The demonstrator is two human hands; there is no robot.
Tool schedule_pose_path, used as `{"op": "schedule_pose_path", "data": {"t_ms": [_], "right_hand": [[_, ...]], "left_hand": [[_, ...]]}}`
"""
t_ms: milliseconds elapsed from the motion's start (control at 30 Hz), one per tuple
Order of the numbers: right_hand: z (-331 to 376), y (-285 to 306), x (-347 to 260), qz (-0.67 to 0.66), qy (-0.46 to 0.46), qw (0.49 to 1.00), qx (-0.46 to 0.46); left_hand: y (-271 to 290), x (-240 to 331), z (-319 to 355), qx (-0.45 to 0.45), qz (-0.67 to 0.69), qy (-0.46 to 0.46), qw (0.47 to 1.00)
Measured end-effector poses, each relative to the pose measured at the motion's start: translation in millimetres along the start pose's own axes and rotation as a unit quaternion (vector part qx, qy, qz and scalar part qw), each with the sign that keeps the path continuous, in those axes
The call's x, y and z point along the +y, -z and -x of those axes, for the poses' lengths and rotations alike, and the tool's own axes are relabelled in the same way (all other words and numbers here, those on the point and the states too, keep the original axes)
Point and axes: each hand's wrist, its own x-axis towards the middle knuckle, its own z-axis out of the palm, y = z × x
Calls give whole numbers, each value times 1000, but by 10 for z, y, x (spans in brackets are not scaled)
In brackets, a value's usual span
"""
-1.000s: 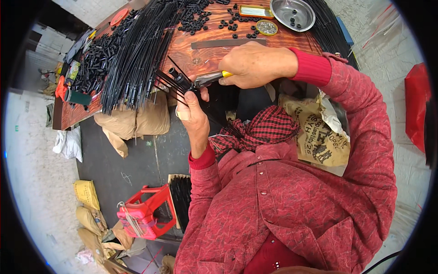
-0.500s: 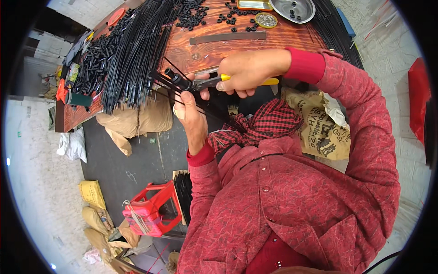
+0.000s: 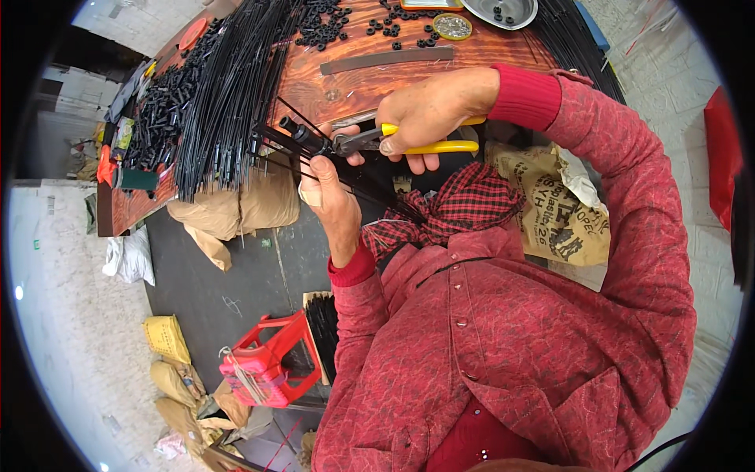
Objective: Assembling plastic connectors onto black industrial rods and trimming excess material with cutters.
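My left hand (image 3: 336, 206) is closed around a black umbrella frame (image 3: 307, 138), a tube-like hub with thin ribs fanning out to the left and trailing down toward my lap. A pale wrap shows on one of its fingers. In my right hand (image 3: 437, 108) is a pair of pliers (image 3: 448, 147) with yellow handles, which stand apart. The dark jaws reach the hub's right end, beside my left fingertips. Whether they grip anything there is too small to tell. A red-and-black checked cloth (image 3: 472, 200) lies over my lap, under the pliers.
Long black ribs (image 3: 236, 86) are heaped on the wooden table (image 3: 370, 86), with small black parts (image 3: 161, 118) left of them. A flat strip (image 3: 387, 60), a round tin (image 3: 452, 27) and a metal bowl (image 3: 519, 9) lie farther back. A red stool (image 3: 275, 358) stands lower left.
The pliers' yellow handles have spread apart; they were closer together before. The jaws stay at the hub, and my left hand keeps its hold. The whole view has shifted slightly.
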Motion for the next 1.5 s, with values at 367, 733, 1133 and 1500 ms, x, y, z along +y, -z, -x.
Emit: {"op": "schedule_pose_path", "data": {"t_ms": [367, 733, 1133, 1500], "right_hand": [[-10, -39, 14, 54, 12, 997, 49], [-99, -97, 169, -91, 55, 993, -53], [-276, -157, 390, -204, 96, 965, -132], [-496, -1202, 664, -661, 261, 579, -400]], "left_hand": [[-105, 36, 5, 25, -71, -22, 997], [-23, -3, 64, 52, -55, -26, 997], [17, -32, 84, 61, -23, -27, 998], [74, 72, 190, -10, 72, 32, 997]]}}
